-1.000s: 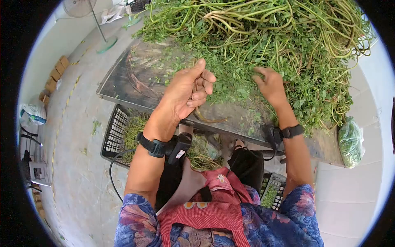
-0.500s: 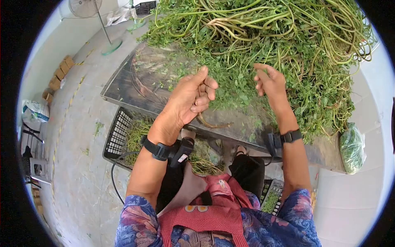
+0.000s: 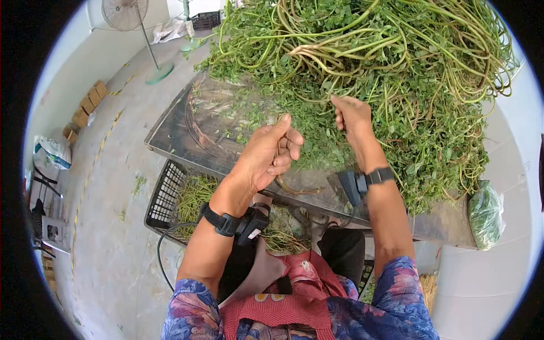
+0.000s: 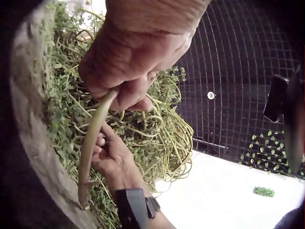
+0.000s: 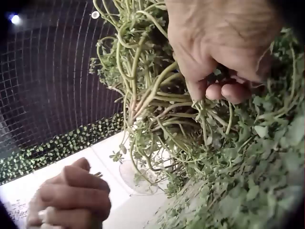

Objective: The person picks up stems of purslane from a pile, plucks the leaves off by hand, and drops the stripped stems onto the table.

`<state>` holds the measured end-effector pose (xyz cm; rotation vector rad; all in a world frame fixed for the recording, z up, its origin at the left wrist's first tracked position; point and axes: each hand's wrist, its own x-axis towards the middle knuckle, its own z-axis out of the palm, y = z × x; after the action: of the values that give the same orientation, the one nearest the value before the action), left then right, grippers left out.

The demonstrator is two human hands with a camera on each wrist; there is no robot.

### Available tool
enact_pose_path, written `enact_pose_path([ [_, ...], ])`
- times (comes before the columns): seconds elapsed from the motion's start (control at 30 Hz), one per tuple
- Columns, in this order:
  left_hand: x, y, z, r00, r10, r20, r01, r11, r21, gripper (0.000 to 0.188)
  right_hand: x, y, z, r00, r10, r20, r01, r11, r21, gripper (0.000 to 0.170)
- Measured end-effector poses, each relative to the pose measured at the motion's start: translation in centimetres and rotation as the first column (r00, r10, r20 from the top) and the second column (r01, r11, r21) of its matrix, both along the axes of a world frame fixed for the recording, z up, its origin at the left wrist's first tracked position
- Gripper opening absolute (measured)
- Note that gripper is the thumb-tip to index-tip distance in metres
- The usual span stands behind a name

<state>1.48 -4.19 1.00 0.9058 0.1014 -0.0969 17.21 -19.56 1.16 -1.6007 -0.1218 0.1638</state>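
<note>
My left hand (image 3: 265, 157) is raised above the near edge of the table (image 3: 170, 122). It grips a thick brownish-green stem (image 4: 92, 150), whose cut end hangs below the fist; the rest is hidden in the palm. To its right, my right hand (image 3: 356, 118) reaches into the big heap of leafy green stems (image 3: 419, 119). Its fingers are bent, with the thumb and index finger pinching at a thin green stem (image 3: 311, 101) on the front of the heap. Loose leaves (image 3: 326, 150) lie on the tabletop between the hands.
Below the table stands a black plastic crate (image 3: 164, 195) with cut stems in it. A plastic bag of greens (image 3: 485, 215) sits at the table's right corner. On the floor to the left are a standing fan (image 3: 148, 45) and several cardboard boxes (image 3: 88, 105).
My right hand has moved left along the heap, its fingers closing at the stems. The left hand still holds its stem, slightly lower in view as the head view shifts.
</note>
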Motion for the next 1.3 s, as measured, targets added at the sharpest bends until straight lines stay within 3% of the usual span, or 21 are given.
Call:
enact_pose_path([
  [0.1, 0.0, -0.2, 0.1, 1.0, 0.008, -0.001, -0.008, 1.0, -0.008, 0.043, -3.0, -2.3, 0.8, 0.99, 0.14, 0.029, -0.14, 0.99, -0.017, 0.019],
  [0.2, 0.0, -0.2, 0.1, 1.0, 0.025, 0.006, -0.025, 1.0, -0.011, 0.043, -4.4, -4.1, 0.6, 0.981, 0.188, 0.045, -0.182, 0.977, -0.108, 0.02],
  [0.37, 0.0, -0.7, -0.2, 1.0, 0.013, -0.018, -0.013, 1.0, -0.001, 0.043, -5.9, -6.1, -1.1, 0.977, 0.212, 0.028, -0.209, 0.975, -0.074, 0.022],
  [0.43, 0.1, -0.5, -0.2, 1.0, 0.007, -0.002, -0.007, 1.0, 0.0, 0.042, -6.5, -6.4, -0.9, 0.955, 0.259, 0.147, -0.213, 0.939, -0.271, 0.021],
  [0.57, 0.3, -0.7, -0.4, 1.0, 0.02, 0.005, -0.02, 1.0, 0.023, 0.04, -7.6, -6.3, -1.4, 0.952, 0.303, 0.043, -0.269, 0.895, -0.355, 0.021],
  [0.67, 0.3, -0.7, -0.5, 0.998, 0.057, 0.033, -0.058, 0.998, 0.038, 0.036, -6.7, -6.9, -2.6, 0.981, 0.189, 0.033, -0.19, 0.982, 0.024, 0.035],
  [0.7, 0.2, -0.6, -0.5, 0.998, 0.059, 0.027, -0.06, 0.998, 0.038, 0.036, -6.8, -7.3, -2.5, 0.981, 0.191, 0.026, -0.192, 0.981, 0.024, 0.035],
  [0.77, 0.5, -0.6, -0.5, 0.996, 0.09, 0.022, -0.091, 0.995, 0.04, 0.036, -6.9, -8.5, -1.7, 0.997, 0.051, -0.054, -0.047, 0.996, 0.08, 0.04],
  [0.83, 0.5, -0.6, -0.4, 0.995, 0.1, 0.021, -0.101, 0.994, 0.048, 0.035, -7.5, -10.1, -0.3, 0.998, 0.024, -0.051, -0.022, 0.999, 0.034, 0.037],
  [0.9, 0.5, -0.5, -0.4, 0.994, 0.11, 0.015, -0.111, 0.992, 0.057, 0.035, -6.8, -12.7, 0.2, 0.993, 0.091, -0.076, -0.112, 0.932, -0.345, 0.029],
  [0.93, 0.5, -0.4, -0.4, 0.995, 0.094, 0.013, -0.095, 0.994, 0.051, 0.037, -6.6, -14.0, 0.2, 0.993, 0.089, -0.083, -0.112, 0.933, -0.343, 0.029],
  [1.0, 0.3, -0.2, -0.4, 0.996, 0.085, 0.013, -0.086, 0.995, 0.047, 0.038, -6.1, -15.3, 0.5, 0.927, 0.129, 0.353, 0.12, 0.788, -0.603, 0.022],
  [1.03, 0.2, -0.2, -0.2, 0.998, 0.055, -0.002, -0.055, 0.998, 0.017, 0.041, -6.1, -15.3, 0.7, 0.927, 0.131, 0.351, 0.116, 0.789, -0.603, 0.022],
  [1.1, 0.3, 0.0, -0.1, 1.0, 0.024, -0.012, -0.024, 1.0, -0.011, 0.043, -6.5, -15.0, 2.1, 0.857, 0.066, 0.511, 0.185, 0.886, -0.425, 0.02],
  [1.17, 0.3, 0.3, -0.3, 0.989, -0.144, 0.041, 0.149, 0.953, -0.264, 0.047, -7.9, -13.3, 3.4, 0.896, 0.06, 0.441, 0.136, 0.907, -0.4, 0.022],
  [1.23, 0.3, 0.3, -0.5, 0.982, -0.178, 0.063, 0.189, 0.944, -0.27, 0.047, -9.2, -11.7, 4.0, 0.973, 0.193, 0.124, -0.136, 0.922, -0.363, 0.02],
  [1.27, 0.3, 0.4, -0.5, 0.976, -0.199, 0.092, 0.217, 0.937, -0.273, 0.047, -9.1, -11.0, 3.3, 0.974, 0.191, 0.123, -0.135, 0.922, -0.363, 0.02],
  [1.3, 0.2, 0.3, -0.7, 0.976, -0.198, 0.089, 0.216, 0.938, -0.273, 0.047, -8.8, -10.2, 1.8, 0.93, 0.266, 0.254, -0.147, 0.902, -0.405, 0.02],
])
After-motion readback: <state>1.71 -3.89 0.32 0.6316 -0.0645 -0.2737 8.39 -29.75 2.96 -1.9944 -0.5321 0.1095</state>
